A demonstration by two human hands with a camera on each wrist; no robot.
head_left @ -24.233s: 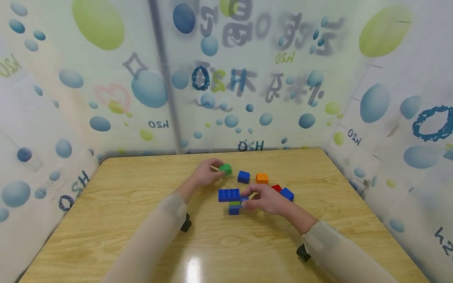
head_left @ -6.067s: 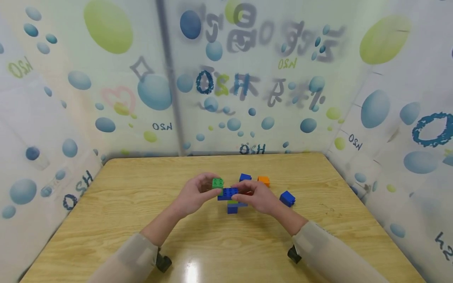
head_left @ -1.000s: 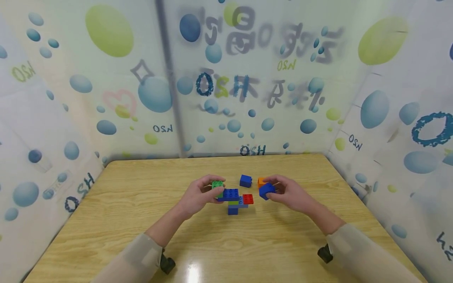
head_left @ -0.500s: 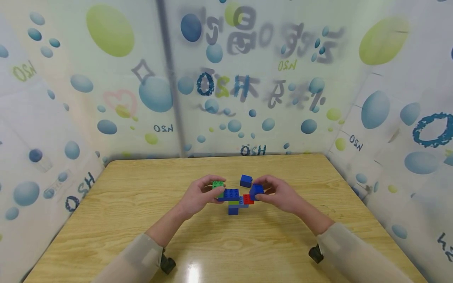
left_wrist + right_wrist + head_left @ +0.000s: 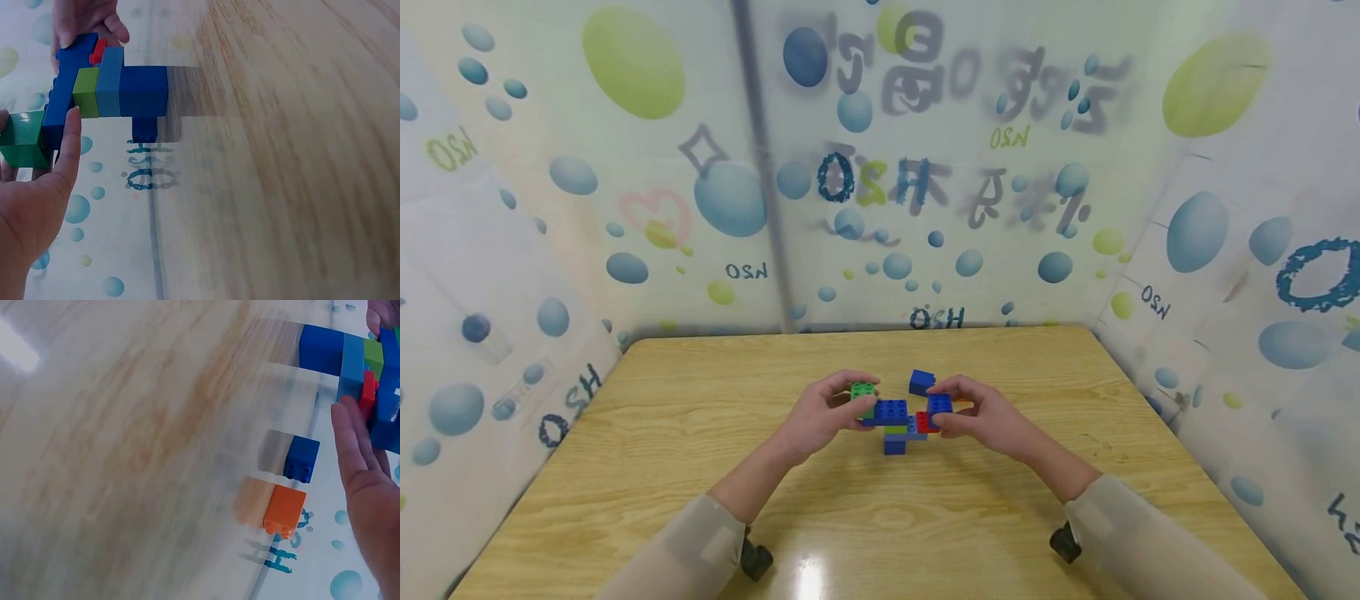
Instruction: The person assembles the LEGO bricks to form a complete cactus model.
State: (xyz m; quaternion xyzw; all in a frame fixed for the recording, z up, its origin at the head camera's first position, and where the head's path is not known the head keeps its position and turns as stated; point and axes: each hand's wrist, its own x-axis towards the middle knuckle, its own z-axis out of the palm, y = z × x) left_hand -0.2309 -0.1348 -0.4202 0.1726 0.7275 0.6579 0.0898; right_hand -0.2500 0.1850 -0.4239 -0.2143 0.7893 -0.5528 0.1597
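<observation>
My left hand point(image 5: 820, 417) grips the green brick point(image 5: 862, 392) and the left end of the long blue brick point(image 5: 891, 411) under it. Below are a lime brick point(image 5: 86, 94), a light blue brick point(image 5: 110, 78) and a dark blue base brick point(image 5: 894, 446), stacked upright on the table. On the light blue brick's right end sits a red brick point(image 5: 923, 422). My right hand point(image 5: 992, 418) pinches a blue brick point(image 5: 939, 404) at the red one's right part, studs up. Whether those two are joined I cannot tell.
Behind the stack lies a loose blue brick point(image 5: 922, 382). Beside it an orange brick point(image 5: 285, 509) shows in the right wrist view, hidden by the right hand in the head view. The wooden table point(image 5: 700, 383) ends at a patterned curtain point(image 5: 865, 275).
My right hand has brought the blue brick leftward from near the orange brick to the red one, turning it studs up. The left hand stays put. Earlier, the green and red bricks joined the stack.
</observation>
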